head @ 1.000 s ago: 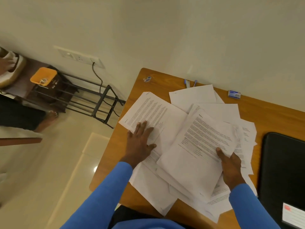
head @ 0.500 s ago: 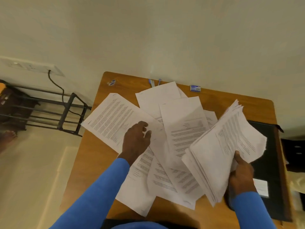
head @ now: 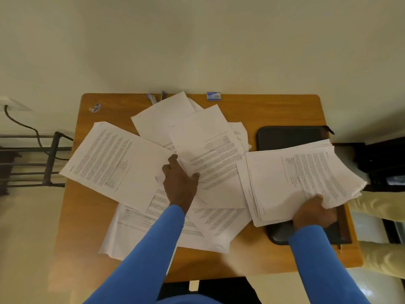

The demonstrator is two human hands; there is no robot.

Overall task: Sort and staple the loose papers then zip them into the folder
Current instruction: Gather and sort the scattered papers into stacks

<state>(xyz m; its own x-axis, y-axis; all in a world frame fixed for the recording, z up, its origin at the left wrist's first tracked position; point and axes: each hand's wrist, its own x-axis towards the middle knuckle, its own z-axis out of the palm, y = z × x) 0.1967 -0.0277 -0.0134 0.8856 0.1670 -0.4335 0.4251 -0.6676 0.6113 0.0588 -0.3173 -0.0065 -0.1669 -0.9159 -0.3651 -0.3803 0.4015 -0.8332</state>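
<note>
Ok, sorting step, and early by the look of it: nothing stapled, nothing filed. Loose papers (head: pixel 118 159) fan across the left and middle of the table (head: pixel 274 110), overlapping. My left hand (head: pixel 180 183) rests on the middle sheets, knuckles bent; can't tell if it pinches one or just presses. Small blue-white box (head: pixel 213 96) at the far edge, maybe staples; no stapler I can pick out. Gathered stack (head: pixel 291 183) sits to the right, edges ragged, over the black folder (head: pixel 289 139); my right hand (head: pixel 315 210) grips its near edge, thumb on top. Next: lift one sheet with the left, add to stack, square edges before stapling.
</note>
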